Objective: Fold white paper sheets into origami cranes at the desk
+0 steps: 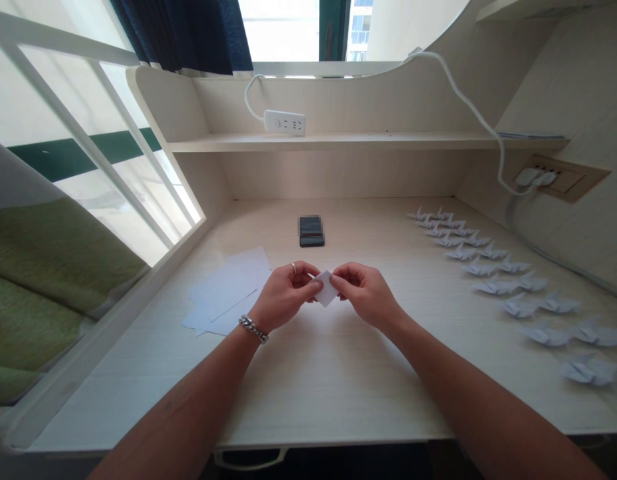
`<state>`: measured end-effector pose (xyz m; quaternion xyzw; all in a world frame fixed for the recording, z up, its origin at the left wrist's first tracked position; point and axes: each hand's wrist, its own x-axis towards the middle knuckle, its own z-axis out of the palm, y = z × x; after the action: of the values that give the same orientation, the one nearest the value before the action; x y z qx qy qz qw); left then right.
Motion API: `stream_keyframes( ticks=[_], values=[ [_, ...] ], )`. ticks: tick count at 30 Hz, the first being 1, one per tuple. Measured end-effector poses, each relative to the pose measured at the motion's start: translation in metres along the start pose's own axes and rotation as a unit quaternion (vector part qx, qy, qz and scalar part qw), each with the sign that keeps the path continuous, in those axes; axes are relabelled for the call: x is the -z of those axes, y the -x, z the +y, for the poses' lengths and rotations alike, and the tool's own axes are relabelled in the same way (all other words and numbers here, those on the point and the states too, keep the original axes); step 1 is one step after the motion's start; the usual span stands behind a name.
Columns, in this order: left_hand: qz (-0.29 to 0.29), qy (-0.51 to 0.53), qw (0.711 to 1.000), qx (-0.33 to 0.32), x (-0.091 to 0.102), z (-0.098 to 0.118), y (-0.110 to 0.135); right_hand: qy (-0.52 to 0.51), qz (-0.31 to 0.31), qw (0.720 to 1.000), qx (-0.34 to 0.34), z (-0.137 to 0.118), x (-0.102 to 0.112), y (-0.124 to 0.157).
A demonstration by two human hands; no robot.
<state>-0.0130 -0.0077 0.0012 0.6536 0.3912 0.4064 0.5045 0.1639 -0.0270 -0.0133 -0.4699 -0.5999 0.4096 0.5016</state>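
Note:
Between my two hands is a small folded white paper (327, 291), diamond-shaped, raised a little over the desk. My left hand (287, 293), with a ring on one finger and a chain bracelet at the wrist, pinches its left corner between thumb and fingers. On the opposite corner, my right hand (364, 291) grips in the same way. Loose white paper sheets (233, 283) lie overlapping to the left of my left hand. Several folded paper cranes (493, 287) stand in two rows along the right side.
Beyond my hands a dark phone-like object (311, 231), partly pixelated, lies on the desk (368, 393). A white power strip (285, 123) rests on the shelf (358, 141). Its cable (468, 100) hangs toward a wall socket (568, 179) at right. White railings border the left.

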Motion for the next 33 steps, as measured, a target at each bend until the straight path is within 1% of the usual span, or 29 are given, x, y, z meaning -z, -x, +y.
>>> stream_keyframes(
  ticks=[2, 3, 5, 6, 9, 11, 15, 17, 20, 23, 24, 26, 28, 29, 31, 33],
  values=[
    [-0.003, -0.06, 0.998, -0.025, -0.002, 0.0, 0.001, 0.089, -0.005, 0.994, 0.056, -0.002, 0.0, 0.002],
    [0.004, -0.085, 0.996, -0.039, -0.003, 0.001, 0.001, 0.114, -0.011, 0.991, 0.067, -0.003, -0.001, 0.003],
    [0.03, -0.117, 0.991, -0.057, -0.005, 0.001, 0.001, 0.119, -0.024, 0.991, 0.059, -0.005, -0.001, 0.004],
    [0.047, -0.116, 0.99, -0.059, -0.005, 0.001, 0.0, 0.108, -0.028, 0.993, 0.047, -0.005, -0.001, 0.003],
    [0.098, -0.052, 0.992, -0.051, -0.006, -0.001, -0.002, 0.064, -0.028, 0.997, 0.011, -0.005, 0.002, 0.0],
    [0.12, -0.005, 0.992, -0.041, -0.006, -0.003, -0.004, 0.036, -0.023, 0.999, -0.002, -0.003, 0.005, -0.002],
    [0.172, 0.05, 0.983, -0.032, -0.005, -0.006, -0.006, -0.024, 0.009, 0.999, -0.023, 0.001, 0.007, -0.005],
    [0.18, 0.066, 0.981, -0.026, -0.005, -0.005, -0.006, -0.049, 0.015, 0.998, -0.026, 0.003, 0.006, -0.005],
    [0.149, 0.066, 0.987, -0.014, -0.007, -0.003, -0.005, -0.067, -0.013, 0.997, -0.021, 0.005, 0.002, -0.005],
    [0.099, 0.027, 0.995, 0.006, -0.008, -0.002, -0.003, -0.07, -0.007, 0.997, -0.016, 0.007, 0.002, -0.006],
    [0.073, 0.006, 0.997, 0.011, -0.008, -0.002, -0.003, -0.06, -0.004, 0.998, -0.011, 0.007, 0.003, -0.006],
    [0.023, -0.05, 0.998, 0.006, -0.008, -0.003, -0.001, -0.011, -0.018, 1.0, 0.008, 0.006, 0.005, -0.006],
    [0.0, -0.113, 0.993, -0.018, -0.007, -0.003, 0.0, 0.04, -0.039, 0.998, 0.019, 0.004, 0.006, -0.005],
    [-0.004, -0.139, 0.99, -0.028, -0.006, -0.003, 0.001, 0.047, -0.044, 0.998, 0.018, 0.004, 0.006, -0.005],
    [-0.01, -0.163, 0.986, -0.033, -0.005, -0.001, 0.001, 0.017, -0.03, 0.999, 0.004, 0.002, 0.007, -0.006],
    [-0.024, -0.156, 0.987, -0.023, -0.004, 0.002, 0.002, -0.042, 0.0, 0.999, -0.019, 0.002, 0.009, -0.008]
  ],
)
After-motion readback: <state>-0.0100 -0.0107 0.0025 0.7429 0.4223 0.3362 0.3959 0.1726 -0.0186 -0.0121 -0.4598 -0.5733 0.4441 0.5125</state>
